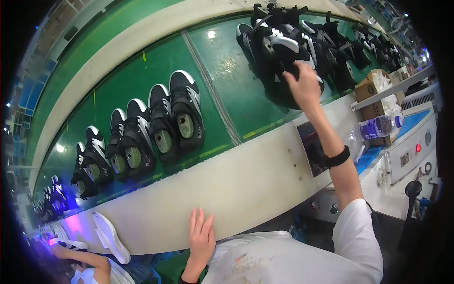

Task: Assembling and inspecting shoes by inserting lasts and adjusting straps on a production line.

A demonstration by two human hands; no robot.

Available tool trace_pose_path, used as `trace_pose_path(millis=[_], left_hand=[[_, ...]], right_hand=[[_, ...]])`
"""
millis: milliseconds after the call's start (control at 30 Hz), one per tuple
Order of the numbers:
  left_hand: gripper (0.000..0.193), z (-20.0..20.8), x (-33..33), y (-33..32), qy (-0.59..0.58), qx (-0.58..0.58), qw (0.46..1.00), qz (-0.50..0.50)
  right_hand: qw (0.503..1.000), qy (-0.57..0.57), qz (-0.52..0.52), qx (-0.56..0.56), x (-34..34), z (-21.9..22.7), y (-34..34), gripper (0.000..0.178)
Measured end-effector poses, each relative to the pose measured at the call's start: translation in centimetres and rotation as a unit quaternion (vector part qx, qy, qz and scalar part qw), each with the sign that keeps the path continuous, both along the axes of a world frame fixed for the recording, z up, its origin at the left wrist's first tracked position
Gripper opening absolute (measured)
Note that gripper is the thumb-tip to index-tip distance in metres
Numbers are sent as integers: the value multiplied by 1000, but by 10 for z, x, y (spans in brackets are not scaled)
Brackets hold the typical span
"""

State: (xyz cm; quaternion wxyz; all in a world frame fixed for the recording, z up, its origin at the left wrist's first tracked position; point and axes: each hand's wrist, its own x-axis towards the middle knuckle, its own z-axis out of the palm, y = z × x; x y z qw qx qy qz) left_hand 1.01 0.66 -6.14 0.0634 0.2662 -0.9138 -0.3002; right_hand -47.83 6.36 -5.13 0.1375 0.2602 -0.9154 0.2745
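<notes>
My left hand (202,235) lies flat on the cream ledge (236,189) along the belt, fingers stretched out and holding nothing. My right arm reaches far over the green conveyor belt (118,90). At its end my right hand (305,85) is over a black shoe (285,45) with a silver-white toe, at the near side of a shoe cluster. Its thumb stands apart from the fingers, with black material showing between them. Whether the fingertips touch the shoe is hard to make out. Several black shoes (186,102) stand in pairs on the belt to the left.
Cardboard boxes (373,92) with plastic bags and a purple-labelled bottle (377,128) sit at the right beside a white machine (409,151) with a red button. A dark flat device (312,147) rests at the ledge. White soles (111,236) and a co-worker's arm (87,258) are at lower left.
</notes>
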Motion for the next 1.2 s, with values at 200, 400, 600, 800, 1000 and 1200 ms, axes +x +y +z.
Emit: trace_pose_path(millis=[200,400,600,800,1000,1200], left_hand=[[50,-9,-4,10,-59,-51,995,-64],[53,-14,-6,14,-63,-35,995,-63],[52,-14,-9,15,-56,-25,997,-57],[52,-15,-10,18,-57,-5,997,-54],[52,-23,-14,21,-62,-51,995,-53],[57,-22,-17,24,-44,-26,997,-57]], right_hand=[[993,96,-27,61,-65,13,-6,72],[996,3,47,70,-90,10,-10,64],[997,7,63,32,-90,16,-11,53],[988,-34,149,-30,-33,24,-49,37],[947,-314,40,50,-31,-33,-72,76],[910,-413,-34,-28,-40,-64,-71,83]])
